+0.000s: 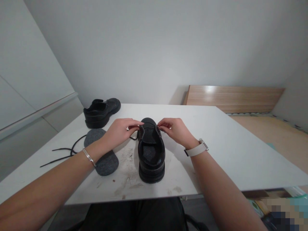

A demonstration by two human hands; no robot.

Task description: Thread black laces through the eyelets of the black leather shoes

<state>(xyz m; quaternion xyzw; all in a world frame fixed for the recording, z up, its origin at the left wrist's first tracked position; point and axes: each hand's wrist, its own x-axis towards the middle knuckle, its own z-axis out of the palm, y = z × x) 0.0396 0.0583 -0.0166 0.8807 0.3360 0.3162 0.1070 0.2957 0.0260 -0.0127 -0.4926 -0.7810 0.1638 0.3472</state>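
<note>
A black shoe [151, 160] stands upright on the white table, heel toward me, with its opening facing up. My left hand [124, 130] pinches at the left eyelet flap, where a short piece of black lace sticks out. At the right flap, my right hand [174, 128] has its thumb and forefinger pressed together. What lies between the fingertips of either hand is too small to make out. Partly under my left forearm lies a dark grey felt insole [107, 163]. A loose black lace [61, 158] is spread to its left.
Another black shoe [99, 113] rests at the table's back left. Brown smudges mark the white table [207, 173] near its front edge. A wooden headboard [233, 98] and a bed base are beyond the right side. Various items sit below the table at lower right.
</note>
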